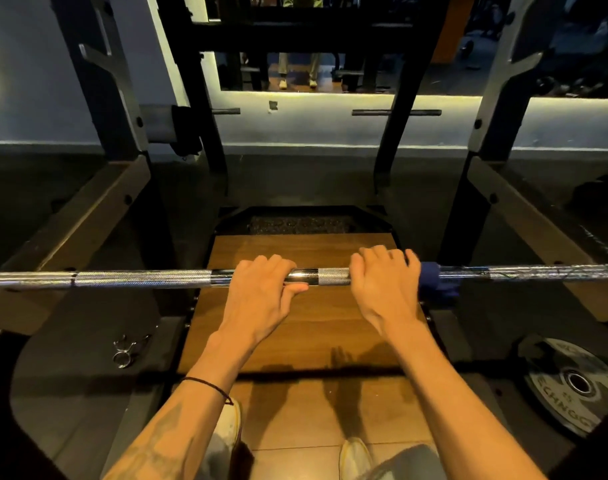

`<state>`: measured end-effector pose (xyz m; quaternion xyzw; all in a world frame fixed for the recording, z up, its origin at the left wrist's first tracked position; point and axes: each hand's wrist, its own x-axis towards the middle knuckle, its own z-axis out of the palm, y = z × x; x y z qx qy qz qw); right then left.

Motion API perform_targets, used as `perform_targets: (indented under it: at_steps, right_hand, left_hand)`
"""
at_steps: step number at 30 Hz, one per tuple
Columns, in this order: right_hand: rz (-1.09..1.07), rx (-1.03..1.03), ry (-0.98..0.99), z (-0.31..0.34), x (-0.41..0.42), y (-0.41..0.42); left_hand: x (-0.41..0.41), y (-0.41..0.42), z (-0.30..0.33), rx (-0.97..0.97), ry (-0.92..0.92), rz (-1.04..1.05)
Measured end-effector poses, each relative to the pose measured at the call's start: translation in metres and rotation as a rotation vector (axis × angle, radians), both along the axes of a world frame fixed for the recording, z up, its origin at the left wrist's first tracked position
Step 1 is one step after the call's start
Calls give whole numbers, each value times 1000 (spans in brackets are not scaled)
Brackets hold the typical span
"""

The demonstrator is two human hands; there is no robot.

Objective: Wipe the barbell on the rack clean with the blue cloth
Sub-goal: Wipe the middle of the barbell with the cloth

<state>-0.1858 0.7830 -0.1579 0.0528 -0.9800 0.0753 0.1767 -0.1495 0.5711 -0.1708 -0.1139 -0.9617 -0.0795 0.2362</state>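
Down at my left a silver spring collar clip [125, 351] lies on the dark rubber floor mat [70, 344]. The long chrome steel barbell [139, 278] runs across in front of me from edge to edge, above a brown wooden platform [306, 327]. My left hand [261, 292] curls over the bar's smooth middle section, fingers wrapped over the top and thumb beneath, gripping it. Just beside it, past a short knurled band, my right hand [382, 285] closes over the bar and onto the dark blue cloth [434, 282], which is draped around the shaft and hangs down at the hand's outer edge. Further right, a black weight plate [572, 386] with white lettering lies flat on the floor.
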Motion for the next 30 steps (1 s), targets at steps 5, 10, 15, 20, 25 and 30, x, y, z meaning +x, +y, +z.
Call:
perform_targets:
  at_steps: [5,10,15,20,25,30]
  right_hand:
    - [107,10,-148,6,7,-71]
    - [335,-449,-282,29,-6,-71]
    - [357,-217,38,-3,19,-16]
    - [179,-50,25,-18,29,6]
    - [121,-165,-24,-9,36,-66]
    - [316,-112,-19,-10,34,-65]
  left_hand:
    - [2,5,2,21,-19,43]
    - [0,2,5,0,-18,26]
    - [0,1,0,-11,-8,25]
    - [2,1,1,26,1,13]
    - [2,6,4,-10,5,46]
    - [1,0,3,-28,6,48]
